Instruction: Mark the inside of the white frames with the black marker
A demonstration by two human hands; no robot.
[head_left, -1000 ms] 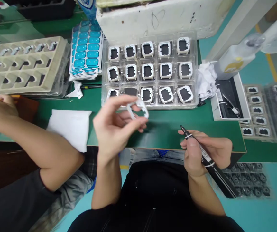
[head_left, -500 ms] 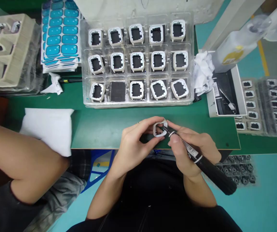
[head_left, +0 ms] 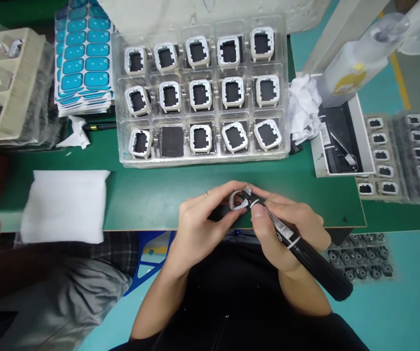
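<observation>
Now the left hand (head_left: 198,222) pinches a small white frame (head_left: 238,200) with closed fingers (head_left: 228,187), and the right hand (head_left: 286,229) grips a black marker (head_left: 297,246) touching it. Below lies the green tabletop (head_left: 151,187); a clear tray (head_left: 202,158) of frames stands behind.

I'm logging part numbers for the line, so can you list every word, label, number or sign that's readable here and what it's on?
No text here can be read.
Black marker in the right hand: white label with print, too small and blurred.
Bottle at upper right: yellow mark, blurred, no letters legible.
White strip in the black tray: dark print, too small.
White frame in the left hand: no marking visible.
</observation>
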